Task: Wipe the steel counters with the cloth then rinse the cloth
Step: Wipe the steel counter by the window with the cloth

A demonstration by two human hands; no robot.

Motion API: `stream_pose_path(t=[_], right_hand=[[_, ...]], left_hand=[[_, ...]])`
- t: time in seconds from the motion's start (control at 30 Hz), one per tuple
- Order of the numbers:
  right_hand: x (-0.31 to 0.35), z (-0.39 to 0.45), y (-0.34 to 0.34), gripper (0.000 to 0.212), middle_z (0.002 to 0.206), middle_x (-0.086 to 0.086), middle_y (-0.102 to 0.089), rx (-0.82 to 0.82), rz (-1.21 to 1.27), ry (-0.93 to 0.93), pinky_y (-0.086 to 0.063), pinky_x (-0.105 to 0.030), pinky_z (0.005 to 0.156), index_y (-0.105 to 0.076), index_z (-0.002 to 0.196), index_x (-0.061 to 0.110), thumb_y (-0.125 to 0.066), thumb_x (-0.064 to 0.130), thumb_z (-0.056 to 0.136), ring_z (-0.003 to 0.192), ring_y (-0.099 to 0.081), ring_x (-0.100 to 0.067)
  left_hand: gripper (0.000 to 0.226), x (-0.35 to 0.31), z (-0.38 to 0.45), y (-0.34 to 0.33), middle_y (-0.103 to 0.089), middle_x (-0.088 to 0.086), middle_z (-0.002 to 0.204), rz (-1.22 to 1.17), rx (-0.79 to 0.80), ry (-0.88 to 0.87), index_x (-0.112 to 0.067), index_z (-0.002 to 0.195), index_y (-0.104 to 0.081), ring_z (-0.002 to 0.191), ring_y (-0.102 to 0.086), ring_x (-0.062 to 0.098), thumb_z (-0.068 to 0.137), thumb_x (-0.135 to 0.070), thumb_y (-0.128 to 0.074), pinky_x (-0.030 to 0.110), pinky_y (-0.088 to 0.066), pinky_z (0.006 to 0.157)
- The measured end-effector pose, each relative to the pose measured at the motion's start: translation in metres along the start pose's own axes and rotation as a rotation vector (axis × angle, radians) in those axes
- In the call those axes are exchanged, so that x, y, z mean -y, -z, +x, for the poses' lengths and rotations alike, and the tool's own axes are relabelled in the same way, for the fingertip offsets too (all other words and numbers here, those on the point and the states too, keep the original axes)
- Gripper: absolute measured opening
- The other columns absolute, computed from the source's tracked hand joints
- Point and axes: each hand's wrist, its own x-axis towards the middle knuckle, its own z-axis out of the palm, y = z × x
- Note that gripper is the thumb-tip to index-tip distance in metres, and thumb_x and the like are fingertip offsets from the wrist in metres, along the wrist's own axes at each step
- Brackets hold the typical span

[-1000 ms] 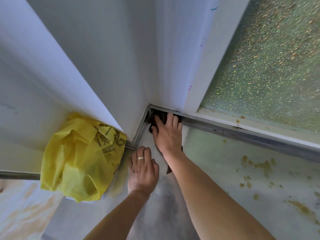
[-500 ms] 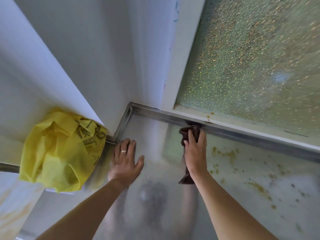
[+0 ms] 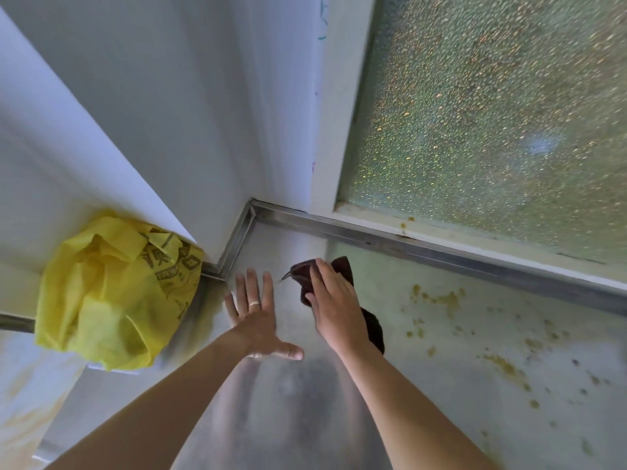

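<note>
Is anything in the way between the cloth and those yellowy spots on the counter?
Nothing visible is. The right hand presses the dark cloth flat on the steel counter, and only bare counter lies between it and the yellowish spots to its right.

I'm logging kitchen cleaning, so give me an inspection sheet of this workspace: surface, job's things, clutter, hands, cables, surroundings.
Surface: steel counter, yellow-brown splatter on its right part.
Job's things: dark cloth flat on the counter.
Clutter: yellow bag at the left, against the wall.
Hands: right hand presses the cloth with straight fingers; left hand, with a ring, lies flat on the steel.
Cables: nothing seen.
Surroundings: white wall, frosted window with spots, steel rim along the back.
</note>
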Motion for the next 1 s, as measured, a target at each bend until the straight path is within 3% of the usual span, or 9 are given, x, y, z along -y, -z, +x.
stream_pose_path(t=[0.17, 0.33, 0.53, 0.67, 0.8, 1.0], right_hand=[[-0.027, 0.033, 0.000, 0.055, 0.158, -0.017, -0.042, -0.031, -0.045, -0.211, -0.037, -0.043, 0.116, -0.047, 0.148, 0.000, -0.059, 0.027, 0.101, 0.145, -0.041, -0.030], [-0.054, 0.012, 0.012, 0.057, 0.162, -0.019, -0.033, -0.024, -0.135, -0.301, -0.027, -0.043, 0.124, -0.037, 0.153, -0.003, -0.047, 0.029, 0.106, 0.151, -0.030, -0.031], [-0.074, -0.013, 0.024, 0.056, 0.162, -0.020, -0.033, -0.025, -0.148, -0.401, -0.025, -0.049, 0.125, -0.039, 0.152, -0.003, -0.055, 0.017, 0.103, 0.153, -0.026, -0.034], [-0.071, -0.027, 0.030, 0.051, 0.158, -0.016, -0.043, -0.073, -0.106, -0.490, -0.036, -0.048, 0.116, -0.050, 0.147, 0.000, -0.062, 0.013, 0.099, 0.149, -0.037, -0.032], [-0.053, -0.059, 0.033, 0.048, 0.150, -0.012, -0.054, -0.119, -0.131, -0.437, -0.039, -0.046, 0.110, -0.058, 0.140, 0.003, -0.066, 0.015, 0.095, 0.143, -0.046, -0.027], [-0.056, -0.026, 0.034, 0.054, 0.154, -0.011, -0.047, 0.016, -0.160, -0.479, -0.031, -0.053, 0.116, -0.049, 0.147, 0.005, -0.061, 0.023, 0.097, 0.145, -0.040, -0.028]], left_hand=[[0.171, -0.004, -0.004, 0.002, 0.064, 0.009, 0.138, 0.006, 0.009, 0.002, -0.021, 0.137, 0.053, 0.127, 0.059, 0.033, 0.037, -0.101, -0.060, 0.061, 0.023, 0.116], [0.170, -0.009, -0.010, 0.007, 0.062, 0.010, 0.141, 0.000, 0.012, 0.007, -0.021, 0.140, 0.050, 0.128, 0.058, 0.033, 0.040, -0.100, -0.062, 0.062, 0.023, 0.116], [0.171, -0.039, -0.016, 0.005, 0.059, 0.014, 0.142, -0.036, 0.067, 0.029, -0.016, 0.139, 0.050, 0.126, 0.059, 0.031, 0.044, -0.093, -0.069, 0.062, 0.024, 0.115], [0.175, -0.043, -0.013, -0.002, 0.065, 0.015, 0.135, -0.003, 0.083, 0.056, -0.013, 0.133, 0.055, 0.123, 0.061, 0.034, 0.039, -0.096, -0.068, 0.065, 0.023, 0.114], [0.176, -0.044, -0.012, 0.000, 0.066, 0.015, 0.133, -0.003, 0.103, 0.065, -0.013, 0.131, 0.056, 0.120, 0.062, 0.036, 0.038, -0.095, -0.069, 0.066, 0.024, 0.112], [0.176, -0.043, -0.010, -0.002, 0.066, 0.016, 0.132, -0.013, 0.094, 0.065, -0.012, 0.132, 0.055, 0.122, 0.061, 0.037, 0.040, -0.094, -0.070, 0.067, 0.023, 0.113]])
